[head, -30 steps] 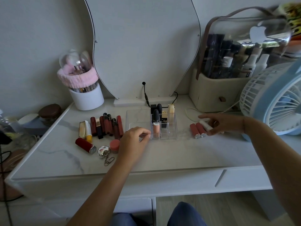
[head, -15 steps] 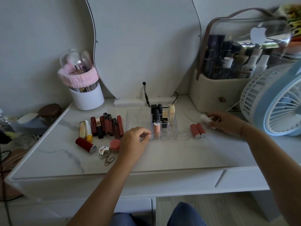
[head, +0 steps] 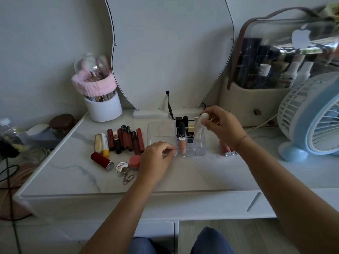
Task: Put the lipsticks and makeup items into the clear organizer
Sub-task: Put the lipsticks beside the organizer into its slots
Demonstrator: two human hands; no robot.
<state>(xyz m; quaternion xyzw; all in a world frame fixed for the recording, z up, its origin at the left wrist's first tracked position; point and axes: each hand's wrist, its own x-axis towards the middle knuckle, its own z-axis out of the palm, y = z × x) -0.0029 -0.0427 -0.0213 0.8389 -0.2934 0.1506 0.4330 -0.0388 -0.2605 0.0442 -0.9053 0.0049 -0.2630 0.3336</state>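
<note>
- While my left hand (head: 157, 155) sits with curled fingers against the front left edge of the clear acrylic compartment organizer (head: 195, 154), I cannot tell whether it actually pinches that edge.
- My right hand (head: 221, 125) pinches a white round-capped tube (head: 203, 118), held above the organizer's back right compartments.
- The organizer stands mid-way along the white marble-pattern desk top (head: 183, 176); a black-capped nude gloss tube (head: 181, 139) stands upright in a front cell.
- A row of dark red lipsticks (head: 126, 138) lies just left of the organizer.
- Two pink tubes (head: 227, 150) lie just right of it, partly hidden by my right wrist.
</note>
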